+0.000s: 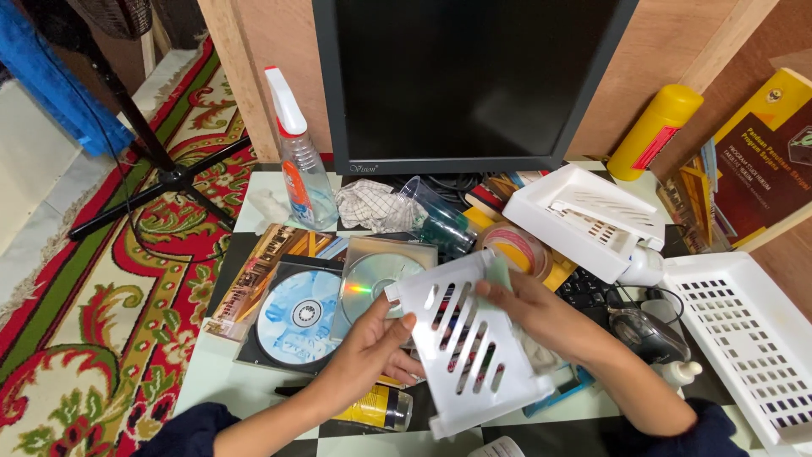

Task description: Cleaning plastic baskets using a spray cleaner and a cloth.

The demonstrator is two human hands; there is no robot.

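Observation:
My left hand [372, 355] grips the left edge of a white slotted plastic tray panel [469, 343], held tilted above the desk. My right hand [541, 317] presses a pale green cloth [499, 271] against the panel's upper right part. Under the panel lie a silver disc in a clear case [372, 279] and a blue printed disc [296, 317] in a dark case. A small yellow-labelled can [381, 410] lies below my left wrist.
A dark monitor [465, 76] stands at the back. A spray bottle [300, 161], a crumpled checked cloth [368, 203], a clear cup [436, 220], tape rolls [516, 245], white trays [584, 216] [748, 330], a yellow can [655, 127], books [761, 161] and a mouse [647, 334] crowd the desk.

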